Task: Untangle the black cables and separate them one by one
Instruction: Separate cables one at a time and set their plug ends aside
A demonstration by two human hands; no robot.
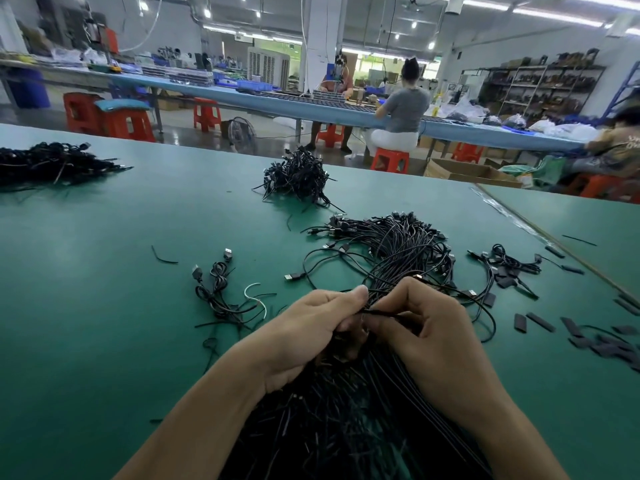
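**Both hands closed on the bundle, mid-table**

The black cables (346, 403) lie as one thick tangle running from the near edge of the table (104, 323) up btwn your forearms. Past your hands they fan out into a loop-heavy spread w/ USB plugs (398, 233) at the far end.

Your left hand (311, 327) has its fingers curled round the bundle, thumb on top. Your right hand (429, 327) is right beside it, the two almost touching, and pinches a single strand (384, 312) that crosses btwn them. A loop of cable hangs off to the right of your right wrist.

Left of the bundle, apart from it, sits a small group of separated cables (216, 289) w/ a white twist tie (256, 297) just beside them. Right of it there's another small cluster (505, 265), then scattered short black sleeve pieces (540, 322) toward the table edge.

Further back, mid-table, is a heap of black ties (298, 178); far left, a second dark pile (52, 161).

Beyond the table: red stools (389, 161), a long blue bench and a seated person in a grey top (405, 109).
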